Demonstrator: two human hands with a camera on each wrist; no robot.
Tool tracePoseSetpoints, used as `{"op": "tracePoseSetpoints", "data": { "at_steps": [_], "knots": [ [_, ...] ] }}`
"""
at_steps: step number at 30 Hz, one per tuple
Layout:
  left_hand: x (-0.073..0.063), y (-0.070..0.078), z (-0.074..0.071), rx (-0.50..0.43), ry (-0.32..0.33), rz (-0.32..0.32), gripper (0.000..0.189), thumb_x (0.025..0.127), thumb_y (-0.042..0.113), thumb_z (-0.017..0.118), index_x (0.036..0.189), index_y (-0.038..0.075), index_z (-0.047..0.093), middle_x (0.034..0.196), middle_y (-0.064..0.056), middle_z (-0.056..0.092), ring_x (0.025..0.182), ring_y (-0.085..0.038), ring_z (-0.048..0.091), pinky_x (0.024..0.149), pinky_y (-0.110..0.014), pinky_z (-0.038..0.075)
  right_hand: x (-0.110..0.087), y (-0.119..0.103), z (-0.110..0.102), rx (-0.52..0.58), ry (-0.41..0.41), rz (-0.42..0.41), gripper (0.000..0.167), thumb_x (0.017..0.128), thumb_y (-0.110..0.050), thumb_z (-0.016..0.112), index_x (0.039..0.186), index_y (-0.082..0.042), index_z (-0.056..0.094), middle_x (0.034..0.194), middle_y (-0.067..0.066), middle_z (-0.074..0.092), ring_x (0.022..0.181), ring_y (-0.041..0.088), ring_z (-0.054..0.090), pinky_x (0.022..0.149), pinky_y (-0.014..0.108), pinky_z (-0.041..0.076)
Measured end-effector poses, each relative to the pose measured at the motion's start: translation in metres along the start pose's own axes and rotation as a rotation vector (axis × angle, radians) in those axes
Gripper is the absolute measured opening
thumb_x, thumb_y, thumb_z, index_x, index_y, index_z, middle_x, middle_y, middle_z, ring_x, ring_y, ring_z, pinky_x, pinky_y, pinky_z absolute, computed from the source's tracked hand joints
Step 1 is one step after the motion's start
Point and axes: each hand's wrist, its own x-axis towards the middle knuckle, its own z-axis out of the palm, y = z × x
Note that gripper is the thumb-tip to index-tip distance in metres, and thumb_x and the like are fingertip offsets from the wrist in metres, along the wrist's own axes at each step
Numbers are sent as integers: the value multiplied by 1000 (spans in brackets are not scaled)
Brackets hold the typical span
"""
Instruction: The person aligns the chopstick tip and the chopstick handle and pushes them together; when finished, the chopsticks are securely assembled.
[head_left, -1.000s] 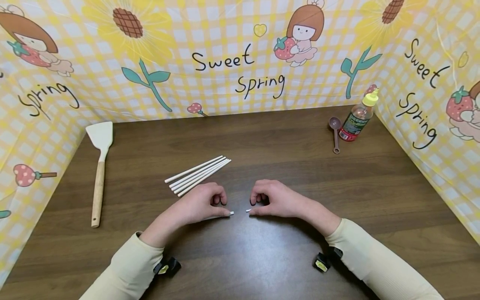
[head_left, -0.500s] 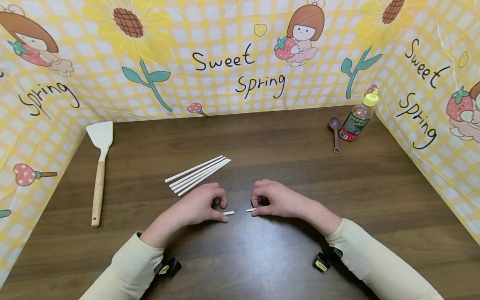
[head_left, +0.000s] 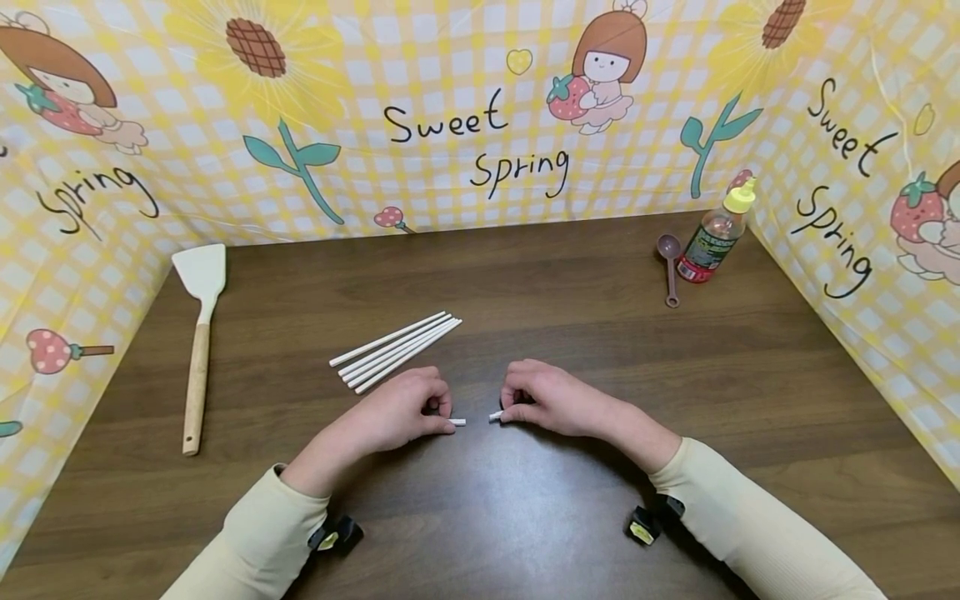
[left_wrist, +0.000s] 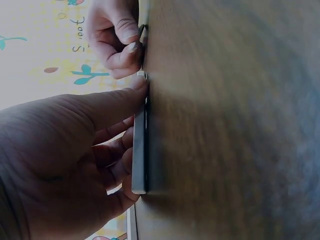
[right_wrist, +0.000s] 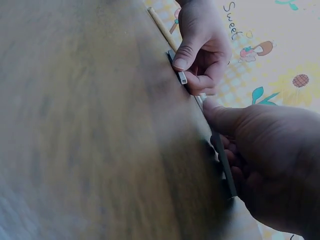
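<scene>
Near the middle of the table, my left hand (head_left: pixel 408 408) pinches a slim white stick with thumb and fingers. Its pale tip (head_left: pixel 460 422) points right, past the thumb. The left wrist view shows the length of this stick (left_wrist: pixel 139 160) lying along the fingers, close over the tabletop. Its end looks square and hollow in the right wrist view. Opposite, my right hand (head_left: pixel 555 404) pinches a second slim stick, whose white tip (head_left: pixel 495 416) points left. Most of that stick (right_wrist: pixel 227 172) is in shadow under the palm. A small gap separates the two tips.
Several white sticks (head_left: pixel 397 350) lie fanned together beyond the left hand. At far left rests a spatula (head_left: pixel 198 350) with a wooden handle. A brown measuring spoon (head_left: pixel 670 271) lies beside a yellow-capped bottle (head_left: pixel 712 237) at the back right. Patterned cloth (head_left: pixel 442 192) walls the table.
My left thumb lifted off its stick half a second ago, baring more of the tip, and now presses on it again. The right stick's tip has risen slightly, with the thumb closing over it.
</scene>
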Motion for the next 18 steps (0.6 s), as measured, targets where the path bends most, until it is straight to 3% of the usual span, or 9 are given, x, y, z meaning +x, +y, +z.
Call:
{"op": "tracePoseSetpoints", "data": {
  "at_steps": [12, 18],
  "knots": [
    [1, 2, 1, 1, 43, 70, 23, 90, 19, 77, 80, 19, 57, 80, 8, 51, 75, -10, 49, 70, -29, 43, 1, -2, -1, 27, 69, 82, 12, 96, -25, 70, 91, -20, 61, 76, -15, 57, 71, 5, 53, 70, 28, 46],
    [2, 5, 0, -53, 60, 46, 21, 94, 20, 73, 86, 20, 54, 76, 13, 58, 70, -7, 53, 67, -28, 43, 2, -1, -1, 69, 101, 7, 6, 100, -15, 65, 102, -13, 70, 91, -9, 65, 84, 5, 59, 81, 29, 50]
  ]
}}
